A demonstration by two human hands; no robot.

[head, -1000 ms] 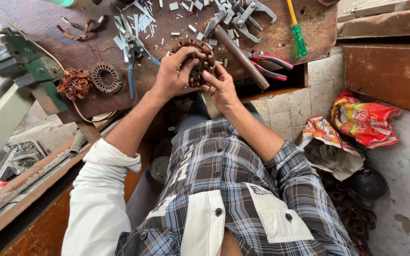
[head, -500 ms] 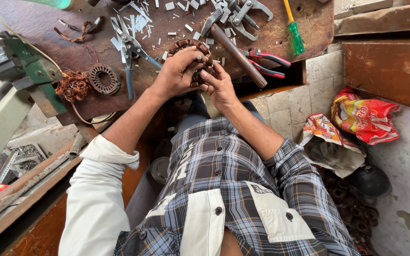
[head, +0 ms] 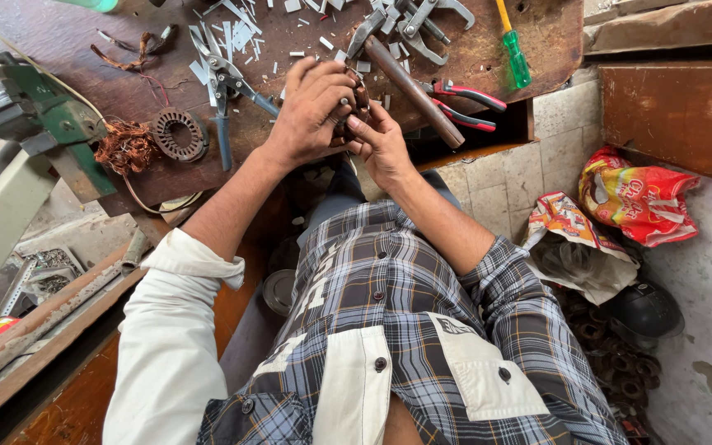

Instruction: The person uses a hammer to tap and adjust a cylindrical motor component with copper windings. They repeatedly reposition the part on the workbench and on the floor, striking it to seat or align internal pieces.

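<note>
I've got both hands up in the upper middle of the frame, meeting over the near edge of the worn reddish-brown wooden tabletop [head: 84, 49]. Between them sits the round, dark metal motor stator with copper-coloured windings [head: 358, 100], only a sliver of it showing. My left hand [head: 311, 107] comes in from the left and closes over the top and left side of it, fingers curled tight around the rim. My right hand [head: 382, 144] comes up from below and to the right, fingers curled too, thumb and fingertips pressed against the stator's lower right edge. Both have hold of it; neither is open.

So the stator lies squarely between the two hands, the left one covering more of it, the right one tucked just under. It's a ring, so I can't call a long axis, and I can't tell whether it rests on the tabletop or is lifted clear of it.

Just right of the hands, a rusty brown metal bar [head: 412, 89] runs diagonally, upper left to lower right, nearly touching the right hand's knuckles. Beyond it lie red-handled pliers [head: 465, 105]. To the left, blue-handled snips [head: 222, 91], then a second bare stator ring [head: 180, 134] beside a tangle of stripped copper wire [head: 125, 147].
</note>
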